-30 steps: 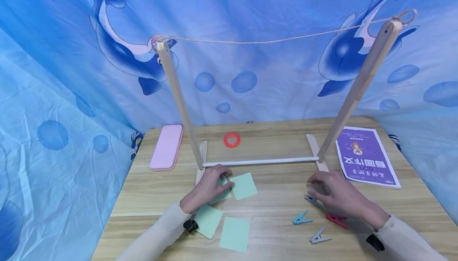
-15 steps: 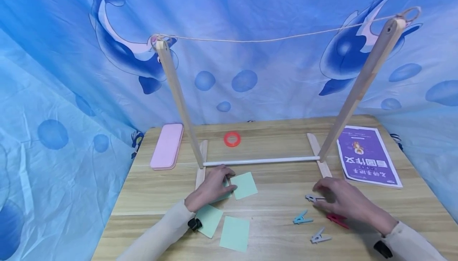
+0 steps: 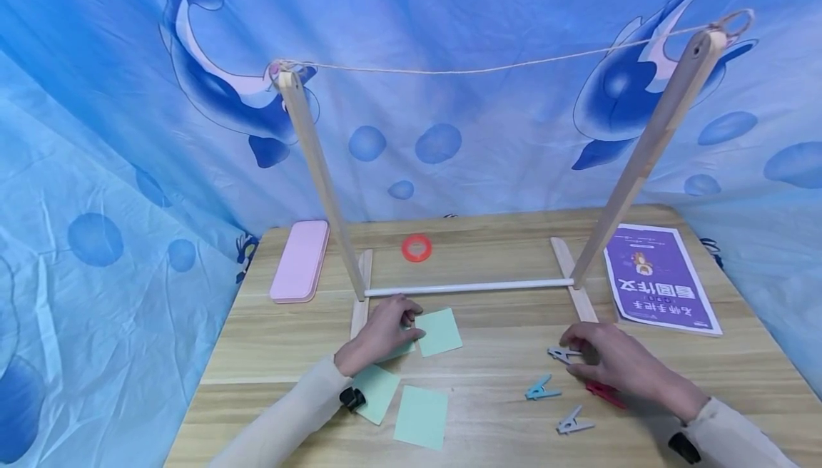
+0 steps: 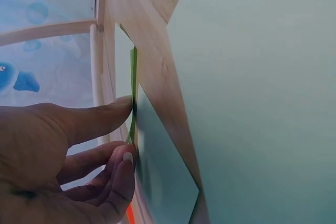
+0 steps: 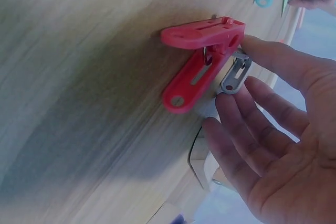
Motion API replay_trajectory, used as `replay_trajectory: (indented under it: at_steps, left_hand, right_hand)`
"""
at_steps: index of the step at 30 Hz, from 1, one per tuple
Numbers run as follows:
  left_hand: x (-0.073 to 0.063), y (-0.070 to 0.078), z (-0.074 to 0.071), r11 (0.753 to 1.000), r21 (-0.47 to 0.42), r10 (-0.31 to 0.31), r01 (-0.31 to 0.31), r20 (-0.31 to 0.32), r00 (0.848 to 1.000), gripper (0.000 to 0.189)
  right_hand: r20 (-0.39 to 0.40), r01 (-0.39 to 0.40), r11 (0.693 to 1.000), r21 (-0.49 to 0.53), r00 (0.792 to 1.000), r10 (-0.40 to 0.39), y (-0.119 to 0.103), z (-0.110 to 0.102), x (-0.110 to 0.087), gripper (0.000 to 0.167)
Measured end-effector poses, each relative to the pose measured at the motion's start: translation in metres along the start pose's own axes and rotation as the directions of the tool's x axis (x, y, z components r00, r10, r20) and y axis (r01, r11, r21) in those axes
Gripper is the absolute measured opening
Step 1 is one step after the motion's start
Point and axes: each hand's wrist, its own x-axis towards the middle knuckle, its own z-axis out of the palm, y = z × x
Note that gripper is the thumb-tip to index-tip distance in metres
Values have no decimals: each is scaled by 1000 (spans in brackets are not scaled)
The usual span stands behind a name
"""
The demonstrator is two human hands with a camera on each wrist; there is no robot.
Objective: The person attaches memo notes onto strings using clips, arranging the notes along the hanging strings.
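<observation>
My left hand (image 3: pixel 384 331) pinches a pale green paper note (image 4: pixel 133 72) between thumb and fingers; in the left wrist view it stands edge-on and slightly bent. A second green note (image 3: pixel 439 332) lies just right of these fingertips, with two more, one note (image 3: pixel 375 391) by the wrist and another note (image 3: pixel 420 416), nearer the front. My right hand (image 3: pixel 619 361) is low over the table, thumb and fingers apart around a grey clothespin (image 5: pixel 236 74), fingertips right at its handle. A red clothespin (image 5: pixel 202 61) lies under the hand, partly hidden in the head view.
A turquoise clothespin (image 3: pixel 542 388) and another grey clothespin (image 3: pixel 574 421) lie front right. A wooden frame, with posts (image 3: pixel 648 154) and a white crossbar (image 3: pixel 469 287), carries a string (image 3: pixel 449 72). Behind are a pink case (image 3: pixel 299 262), a red tape ring (image 3: pixel 416 247) and a purple booklet (image 3: pixel 661 279).
My right hand has shifted slightly right and toward me, uncovering more of the grey clothespin and covering more of the red one. My left hand has moved slightly right.
</observation>
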Motion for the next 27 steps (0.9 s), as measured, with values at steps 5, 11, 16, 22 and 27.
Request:
replay_trajectory:
  at_steps: [5,11,16,22,27]
  left_hand:
    - [0,1,1,1000,-18,-2,2,-7,1000,26]
    - [1,1,1,999,-50,-16,15,-12,1000,24]
    - [3,1,2,995,-99,-17,16,-15,1000,30]
    - [3,2,4,989,-147,-2,-1,-16,1000,32]
    - [3,3,7,989,-143,39,-43,-32,999,29]
  right_hand:
    - [-3,9,1000,7,1000,-9,1,1,1,33]
    - [1,-16,1000,-4,1000,16,0,3,2,27]
    - [-1,-43,999,-18,999,43,0,3,3,27]
    - [-6,-49,999,-24,999,49,-1,5,2,28]
    - [-14,-43,998,-36,999,43,-2,6,1,27]
